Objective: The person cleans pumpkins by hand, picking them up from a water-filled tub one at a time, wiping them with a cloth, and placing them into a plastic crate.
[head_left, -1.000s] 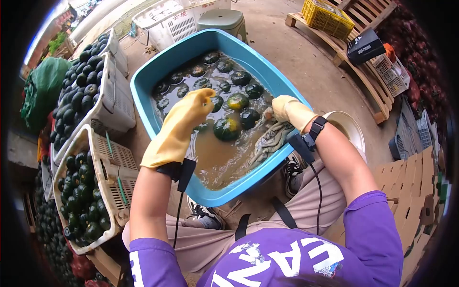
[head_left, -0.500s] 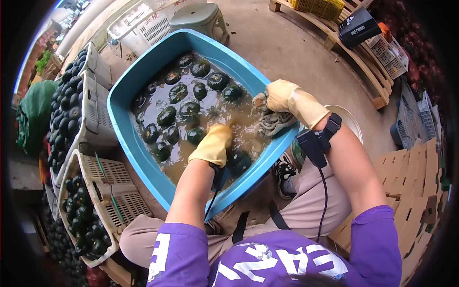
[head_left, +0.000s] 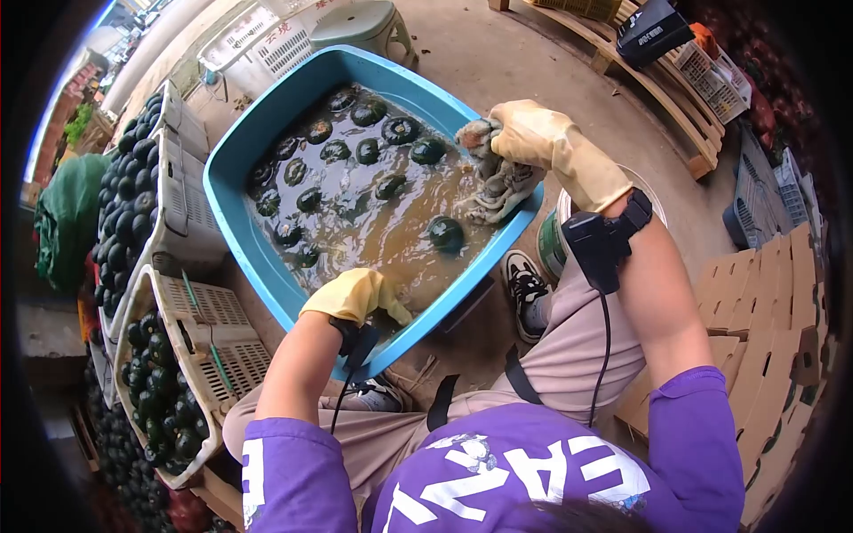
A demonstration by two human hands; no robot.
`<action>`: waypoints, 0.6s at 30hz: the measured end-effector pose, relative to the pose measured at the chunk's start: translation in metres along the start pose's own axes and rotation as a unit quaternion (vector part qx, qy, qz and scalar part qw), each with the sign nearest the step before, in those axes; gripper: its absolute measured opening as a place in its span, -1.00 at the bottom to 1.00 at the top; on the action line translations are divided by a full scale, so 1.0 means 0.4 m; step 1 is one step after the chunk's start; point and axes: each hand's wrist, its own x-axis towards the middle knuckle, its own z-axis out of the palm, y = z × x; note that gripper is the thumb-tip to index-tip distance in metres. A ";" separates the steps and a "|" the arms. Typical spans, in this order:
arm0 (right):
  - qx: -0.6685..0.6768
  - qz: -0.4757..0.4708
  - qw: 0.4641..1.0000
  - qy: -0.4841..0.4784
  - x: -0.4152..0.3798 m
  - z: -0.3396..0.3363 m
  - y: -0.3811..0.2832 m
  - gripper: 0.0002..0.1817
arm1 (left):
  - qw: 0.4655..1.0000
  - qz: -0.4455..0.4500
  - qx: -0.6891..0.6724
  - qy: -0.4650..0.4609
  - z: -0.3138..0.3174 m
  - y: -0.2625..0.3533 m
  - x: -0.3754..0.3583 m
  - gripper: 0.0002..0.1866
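A blue tub holds murky water with several dark green squashes floating in it. My right hand, in a cream rubber glove, is closed on a wet grey cloth at the tub's right side. My left hand, gloved alike, is at the near left edge of the water, its fingertips partly hidden by the water and the glove's folds. One squash floats between my hands, touching neither.
Crates of dark squashes stand at the left. Behind the tub are a white crate and a stool. A wooden pallet lies at the upper right, flattened cardboard at the right, a bucket beside my leg.
My left hand has moved toward the near left side of the tub. My right hand has lifted slightly with the cloth. Squashes in the water have shifted.
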 end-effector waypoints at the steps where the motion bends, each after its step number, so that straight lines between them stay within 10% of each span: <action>1: 0.075 0.032 0.996 0.027 -0.036 -0.023 -0.014 -0.52 | 1.000 -0.004 -0.007 -0.014 -0.003 -0.003 -0.014 -0.67; 6: 0.268 0.028 0.962 0.042 -0.018 -0.001 0.005 -0.50 | 0.997 0.015 -0.050 -0.064 0.054 -0.108 0.085 -0.61; 7: 0.333 0.015 0.942 0.024 -0.008 0.017 -0.003 -0.52 | 0.988 0.110 -0.022 0.102 0.052 -0.097 0.048 -0.68; 8: 0.400 0.006 0.916 0.001 0.000 0.051 -0.013 -0.54 | 0.925 0.159 -0.345 -0.012 -0.003 -0.032 -0.039 -0.76; 10: 0.391 -0.060 0.918 -0.018 -0.019 0.106 -0.071 -0.59 | 0.845 0.145 -0.514 -0.018 -0.041 -0.020 -0.072 -0.67; 12: 0.445 -0.114 0.888 -0.012 -0.070 0.177 -0.161 -0.62 | 0.886 0.379 -0.071 0.259 -0.050 -0.051 -0.009 -0.62; 15: 0.425 -0.212 0.875 0.095 -0.091 0.428 -0.285 -0.53 | 0.893 0.278 -0.258 0.243 -0.001 -0.019 0.038 -0.52; 16: 0.450 -0.275 0.834 0.161 -0.050 0.503 -0.306 -0.52 | 0.790 0.238 -0.522 0.218 0.012 -0.009 0.051 -0.53; 18: 0.725 -0.298 0.611 -0.110 0.041 0.570 -0.286 -0.58 | 0.400 0.116 -0.901 0.120 0.009 0.007 0.070 -0.55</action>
